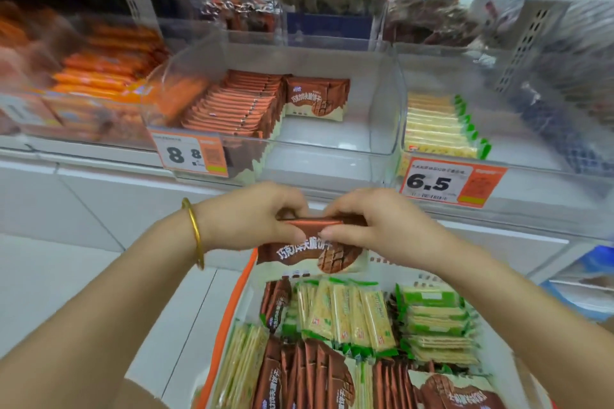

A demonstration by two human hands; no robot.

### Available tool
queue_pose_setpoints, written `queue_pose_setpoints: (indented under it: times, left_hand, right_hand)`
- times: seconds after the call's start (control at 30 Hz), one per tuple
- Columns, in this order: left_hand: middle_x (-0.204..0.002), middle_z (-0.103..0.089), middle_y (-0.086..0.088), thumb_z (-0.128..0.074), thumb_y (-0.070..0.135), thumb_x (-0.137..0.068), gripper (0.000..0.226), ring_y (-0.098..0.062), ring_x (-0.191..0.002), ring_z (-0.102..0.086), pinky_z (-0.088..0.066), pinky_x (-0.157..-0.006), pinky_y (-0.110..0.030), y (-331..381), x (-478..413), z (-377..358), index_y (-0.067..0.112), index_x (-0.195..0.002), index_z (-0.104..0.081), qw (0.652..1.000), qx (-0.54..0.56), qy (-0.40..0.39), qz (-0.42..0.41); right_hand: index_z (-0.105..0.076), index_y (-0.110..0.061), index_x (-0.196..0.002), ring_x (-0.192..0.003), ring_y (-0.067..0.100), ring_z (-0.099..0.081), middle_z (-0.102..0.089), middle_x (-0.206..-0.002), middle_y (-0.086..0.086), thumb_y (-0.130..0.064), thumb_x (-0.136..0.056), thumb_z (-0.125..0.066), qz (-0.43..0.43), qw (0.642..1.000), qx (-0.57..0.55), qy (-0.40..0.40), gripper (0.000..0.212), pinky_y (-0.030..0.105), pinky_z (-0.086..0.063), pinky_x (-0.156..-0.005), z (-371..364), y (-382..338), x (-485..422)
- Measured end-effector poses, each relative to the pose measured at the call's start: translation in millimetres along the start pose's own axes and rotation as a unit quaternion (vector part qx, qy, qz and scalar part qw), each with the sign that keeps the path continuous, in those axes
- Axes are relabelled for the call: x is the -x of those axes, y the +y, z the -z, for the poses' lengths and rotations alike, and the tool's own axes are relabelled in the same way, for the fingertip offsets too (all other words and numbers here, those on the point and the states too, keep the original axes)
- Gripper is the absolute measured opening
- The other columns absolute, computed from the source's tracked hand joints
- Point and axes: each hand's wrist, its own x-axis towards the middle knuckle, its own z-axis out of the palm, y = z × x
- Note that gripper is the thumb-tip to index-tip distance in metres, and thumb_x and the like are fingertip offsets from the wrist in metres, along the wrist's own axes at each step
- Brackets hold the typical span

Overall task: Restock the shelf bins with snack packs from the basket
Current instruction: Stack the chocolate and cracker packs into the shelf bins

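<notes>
Two grips meet over basket, below shelf. Left grip [255, 216], gold bangle [194, 232] on wrist, pinches left end of brown snack packs [312, 254]; right grip [375, 229] pinches right end. Packs hang over far rim of basket [232, 302]. Above: clear bin [332, 149], brown packs stacked at left; right bin [531, 159] holds yellow-green packs.

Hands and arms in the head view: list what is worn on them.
The left hand and right hand are bare, with no gloves. A plain gold-coloured bangle circles the left wrist. No sleeve, watch or ring is visible on either arm as far as the frame shows.
</notes>
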Motion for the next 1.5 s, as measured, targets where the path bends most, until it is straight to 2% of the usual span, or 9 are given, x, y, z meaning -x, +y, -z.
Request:
queue_pose_setpoints:
  times: [0.13,0.3,0.47,0.63,0.93,1.13,1.3,1.4,1.5]
  left_hand:
    - [-0.079,-0.061,0.009,-0.071,0.017,-0.081,0.015,0.004,-0.068,-0.056,-0.043,-0.062,-0.011,6.2,9.5,46.1,0.027,-0.090,-0.065,0.987,0.058,0.148,-0.027]
    - [-0.118,-0.054,-0.008,-0.065,0.018,-0.085,0.046,-0.021,-0.106,-0.055,-0.044,-0.095,-0.036,-16.0,-12.3,68.9,0.011,-0.128,-0.049,0.890,0.043,0.453,0.007]
    - [-0.112,-0.061,-0.003,-0.029,0.050,-0.084,0.053,-0.027,-0.113,-0.052,-0.041,-0.095,-0.044,-37.4,-39.0,57.6,0.018,-0.113,-0.060,0.927,-0.198,0.315,0.037]
    - [-0.145,-0.034,0.008,-0.022,0.044,-0.100,0.043,-0.013,-0.143,-0.011,-0.005,-0.115,-0.048,-43.1,-53.8,49.3,0.031,-0.131,-0.048,0.948,-0.211,0.217,0.095]
    - [-0.150,-0.028,0.006,-0.018,0.046,-0.099,0.046,-0.013,-0.143,-0.007,-0.005,-0.116,-0.041,-46.6,-56.6,46.0,0.032,-0.134,-0.045,0.946,-0.211,0.224,0.105]
    - [-0.146,-0.034,0.005,0.001,0.054,-0.078,0.076,-0.015,-0.140,-0.013,-0.013,-0.112,-0.037,-46.5,-58.6,46.0,0.032,-0.133,-0.046,0.939,-0.220,0.244,0.105]
    - [-0.135,-0.045,0.009,-0.007,0.053,-0.082,0.068,-0.015,-0.132,-0.029,-0.017,-0.110,-0.039,-46.8,-55.3,43.1,0.030,-0.124,-0.055,0.933,-0.217,0.275,0.086]
    - [-0.114,-0.060,0.002,-0.026,0.047,-0.084,0.052,-0.026,-0.110,-0.050,-0.030,-0.095,-0.040,-37.8,-46.3,38.9,0.020,-0.105,-0.065,0.906,-0.223,0.360,0.019]
    - [-0.099,-0.061,-0.002,-0.041,0.035,-0.085,0.032,-0.030,-0.091,-0.053,-0.032,-0.076,-0.038,-21.8,-27.1,28.5,0.017,-0.097,-0.064,0.880,-0.245,0.405,-0.029]
  right_hand:
    - [-0.068,-0.024,-0.095,-0.077,0.011,-0.059,-0.064,-0.083,-0.007,-0.041,-0.077,-0.073,-0.007,1.000,0.016,0.023,0.025,0.030,-0.048,-0.069,56.1,-42.6,-25.1]
    - [-0.066,-0.021,-0.086,-0.074,0.014,-0.065,-0.064,-0.082,-0.003,-0.037,-0.079,-0.075,-0.093,0.984,-0.001,0.154,0.019,0.034,-0.057,-0.066,115.3,-30.5,-91.2]
    - [-0.064,-0.015,-0.099,-0.091,0.025,-0.063,-0.066,-0.100,0.006,-0.033,-0.083,-0.071,-0.228,0.958,0.116,0.128,0.025,0.039,-0.054,-0.081,91.5,27.7,-183.1]
    - [-0.063,-0.019,-0.107,-0.089,0.025,-0.057,-0.062,-0.100,0.004,-0.030,-0.087,-0.067,-0.249,0.949,0.135,0.135,0.023,0.033,-0.049,-0.079,58.1,65.6,-221.9]
    - [-0.050,-0.008,-0.123,-0.115,0.035,-0.044,-0.046,-0.123,0.017,-0.029,-0.086,-0.067,-0.174,0.929,0.263,0.192,0.045,0.045,-0.044,-0.091,43.2,81.0,-251.1]
    - [-0.054,-0.011,-0.123,-0.117,0.035,-0.043,-0.051,-0.124,0.016,-0.033,-0.086,-0.067,-0.178,0.901,0.337,0.209,0.045,0.045,-0.037,-0.096,38.1,80.6,-255.1]
    - [-0.054,-0.012,-0.120,-0.116,0.032,-0.048,-0.051,-0.125,0.014,-0.032,-0.087,-0.066,-0.218,0.920,0.170,0.277,0.040,0.041,-0.042,-0.091,54.3,37.4,-236.1]
    - [-0.058,-0.022,-0.094,-0.093,0.019,-0.056,-0.056,-0.102,0.001,-0.025,-0.086,-0.067,-0.123,0.942,-0.002,0.313,0.013,0.032,-0.046,-0.080,65.9,1.2,-185.4]
    - [-0.055,-0.026,-0.077,-0.069,0.010,-0.055,-0.056,-0.074,-0.006,-0.017,-0.082,-0.069,-0.022,0.946,-0.113,0.304,0.017,0.024,-0.045,-0.066,61.3,-29.5,-94.4]
